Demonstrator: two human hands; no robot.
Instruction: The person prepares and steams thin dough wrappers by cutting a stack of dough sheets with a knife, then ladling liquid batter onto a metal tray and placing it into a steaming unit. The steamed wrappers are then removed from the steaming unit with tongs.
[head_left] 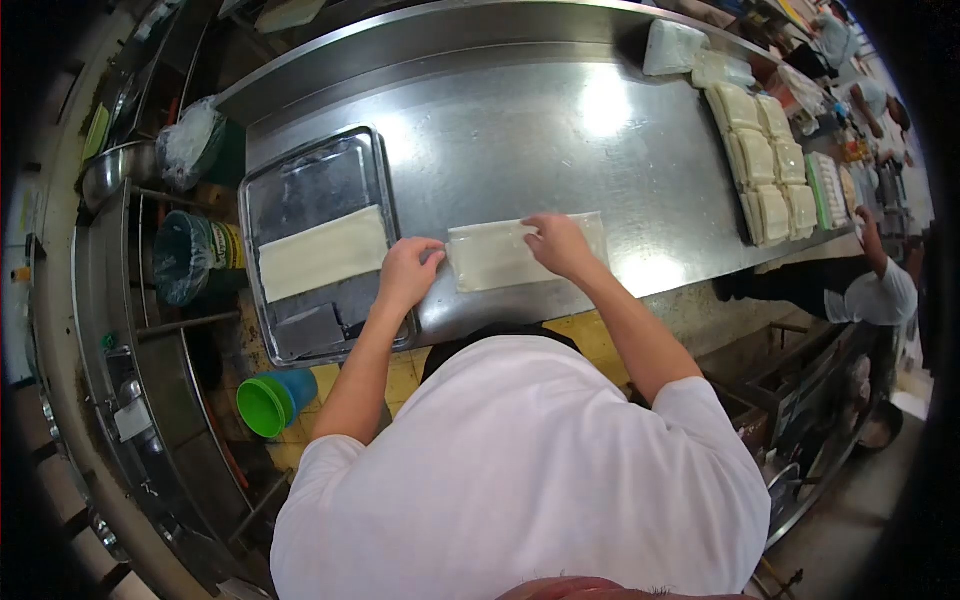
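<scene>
A clear plastic bag (490,262) with a flat, pale sheet inside lies on the steel table in front of me. At its left end is my left hand (408,272), thumb and forefinger brought close together by the bag's edge. Whether they pinch the thin plastic is too small to make out. My right hand (560,246) rests over the right part of the bag, its thumb and fingers apart and touching the top. Left of the bag, a dark metal tray (378,165) holds a pale rectangular sheet (322,254) and a dark flat scraper-like piece (310,330).
Stacked filled packs (765,160) stand at the table's right end, near white plastic bundles (675,48). A raised steel ledge (450,45) runs along the back. Lined bins (185,255) and a green bucket (262,408) are at left. Another person (870,295) is at right.
</scene>
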